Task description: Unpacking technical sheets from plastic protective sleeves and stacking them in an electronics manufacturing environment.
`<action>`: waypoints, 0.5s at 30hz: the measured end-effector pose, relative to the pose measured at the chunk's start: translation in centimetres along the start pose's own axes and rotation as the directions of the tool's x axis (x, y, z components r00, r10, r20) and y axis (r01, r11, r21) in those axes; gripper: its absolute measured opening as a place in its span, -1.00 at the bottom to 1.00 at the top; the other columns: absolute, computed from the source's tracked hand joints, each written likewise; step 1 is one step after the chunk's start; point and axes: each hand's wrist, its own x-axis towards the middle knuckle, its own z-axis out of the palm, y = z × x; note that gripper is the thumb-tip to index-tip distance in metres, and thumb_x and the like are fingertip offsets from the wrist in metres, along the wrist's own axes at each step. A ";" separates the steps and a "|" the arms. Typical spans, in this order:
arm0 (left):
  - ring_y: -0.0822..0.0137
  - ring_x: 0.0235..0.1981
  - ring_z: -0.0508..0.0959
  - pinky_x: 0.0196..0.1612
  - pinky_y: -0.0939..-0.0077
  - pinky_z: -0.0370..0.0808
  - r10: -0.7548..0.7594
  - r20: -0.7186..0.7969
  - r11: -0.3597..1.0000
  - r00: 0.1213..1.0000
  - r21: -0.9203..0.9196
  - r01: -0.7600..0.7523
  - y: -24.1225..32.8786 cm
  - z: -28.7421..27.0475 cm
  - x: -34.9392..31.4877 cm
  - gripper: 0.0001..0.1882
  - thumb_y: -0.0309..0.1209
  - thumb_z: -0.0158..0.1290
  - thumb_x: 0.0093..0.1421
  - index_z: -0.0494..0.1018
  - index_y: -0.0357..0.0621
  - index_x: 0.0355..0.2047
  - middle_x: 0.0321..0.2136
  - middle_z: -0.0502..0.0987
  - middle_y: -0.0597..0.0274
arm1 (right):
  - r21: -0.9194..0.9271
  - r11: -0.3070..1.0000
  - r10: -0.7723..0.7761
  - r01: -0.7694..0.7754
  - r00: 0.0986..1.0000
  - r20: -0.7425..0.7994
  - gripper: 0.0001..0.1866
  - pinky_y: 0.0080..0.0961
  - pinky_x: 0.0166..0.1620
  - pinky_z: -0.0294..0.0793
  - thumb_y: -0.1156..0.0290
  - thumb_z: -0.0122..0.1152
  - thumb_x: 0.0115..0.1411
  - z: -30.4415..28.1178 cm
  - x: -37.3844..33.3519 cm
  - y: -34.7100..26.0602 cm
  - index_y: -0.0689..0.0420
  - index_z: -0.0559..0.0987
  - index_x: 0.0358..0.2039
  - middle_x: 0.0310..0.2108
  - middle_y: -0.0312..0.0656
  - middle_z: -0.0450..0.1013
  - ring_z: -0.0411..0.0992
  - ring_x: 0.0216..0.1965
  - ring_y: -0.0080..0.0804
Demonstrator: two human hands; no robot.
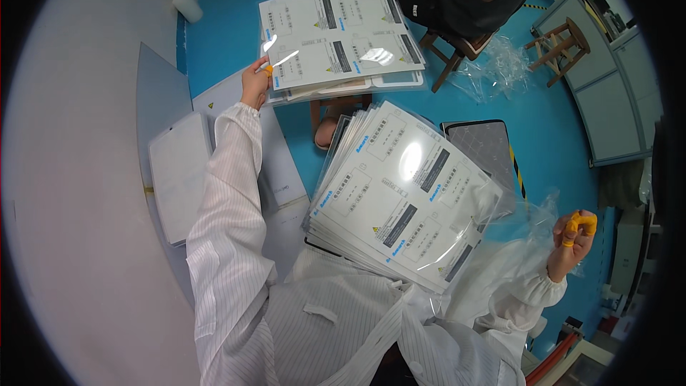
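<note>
At the far left of the upper stack, my left hand point(256, 84) is closed on the left edge of a clear-covered printed sheet point(314, 46); an orange cot shows on one finger. This sheet lies over other sheets and pale panels above a wooden stool point(319, 116). A fanned stack of similar white printed sheets point(396, 193) rests on my lap, glossy with reflections. Off to the right, my right hand point(569, 246) is raised away from both stacks. Its fingers, with orange cots, are curled with thumb and finger together; what they hold, if anything, is too small to tell.
Pale panels point(180, 175) lean by the left wall. A dark grey quilted pad point(486, 154) lies right of the lap stack. Crumpled clear film point(496, 68) lies on the blue floor near another person point(475, 0) seated on a stool. Grey cabinets point(607, 100) line the right.
</note>
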 end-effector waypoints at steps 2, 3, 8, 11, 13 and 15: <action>0.34 -0.48 0.55 -0.56 0.62 0.47 0.000 -0.011 1.000 1.000 -0.006 0.000 -0.4 0.0 0.3 -0.62 -0.73 -0.18 0.08 0.34 -0.29 -0.06 -0.36 0.50 -0.03 | 0.014 0.999 -0.032 0.032 0.999 0.009 -0.61 -0.85 -0.66 -0.02 0.13 0.07 0.16 0.6 0.1 -0.2 0.15 0.29 -0.18 -0.57 -0.29 0.30 0.09 -0.71 -0.72; 0.34 -0.48 0.55 -0.57 0.62 0.46 -0.001 -0.016 1.000 1.000 -0.011 0.001 -0.5 0.1 0.5 -0.62 -0.73 -0.18 0.08 0.34 -0.28 -0.06 -0.36 0.50 -0.02 | 0.011 0.999 -0.032 0.032 0.999 0.011 -0.61 -0.85 -0.66 -0.02 0.13 0.07 0.16 0.8 0.1 -0.3 0.15 0.29 -0.18 -0.57 -0.29 0.30 0.09 -0.71 -0.72; 0.36 -0.47 0.55 -0.55 0.63 0.43 0.004 -0.033 0.995 0.999 0.101 -0.001 -1.0 -0.5 1.5 -0.63 -0.68 -0.11 0.07 0.37 -0.28 -0.07 -0.40 0.52 0.04 | 0.091 0.996 -0.030 0.024 0.997 0.066 -0.57 -0.85 -0.66 -0.01 0.08 0.11 0.13 2.6 -0.1 -0.6 0.14 0.29 -0.20 -0.59 -0.30 0.28 0.09 -0.72 -0.71; 0.39 -0.47 0.54 -0.47 0.61 0.44 0.153 -0.091 0.917 0.984 0.384 -0.107 -1.2 -1.1 1.0 -0.70 -0.60 -0.02 0.06 0.43 -0.28 -0.15 -0.42 0.54 0.08 | 0.150 0.989 -0.014 -0.003 0.993 0.117 -0.50 -0.84 -0.65 0.02 -0.01 0.14 0.07 4.6 -0.1 -1.1 0.13 0.30 -0.21 -0.59 -0.31 0.28 0.09 -0.72 -0.72; 0.41 -0.47 0.53 -0.41 0.59 0.44 0.294 -0.095 0.788 0.951 0.587 -0.185 -0.7 -0.4 -0.9 -0.73 -0.56 0.01 0.05 0.47 -0.29 -0.19 -0.42 0.54 0.10 | 0.187 0.981 0.028 -0.057 0.988 0.151 -0.49 -0.81 -0.64 0.06 -0.03 0.15 0.06 6.8 -0.6 -1.2 0.15 0.31 -0.22 -0.60 -0.32 0.27 0.11 -0.71 -0.71; 0.38 -0.45 0.53 -0.34 0.54 0.44 0.403 0.115 0.604 0.908 0.712 -0.358 0.5 0.5 -4.7 -0.76 -0.47 0.06 0.03 0.50 -0.28 -0.27 -0.43 0.56 0.12 | 0.210 0.969 0.082 -0.127 0.974 0.213 -0.50 -0.76 -0.60 0.12 -0.02 0.15 0.07 9.9 -1.4 -1.3 0.19 0.34 -0.26 -0.60 -0.32 0.28 0.17 -0.68 -0.66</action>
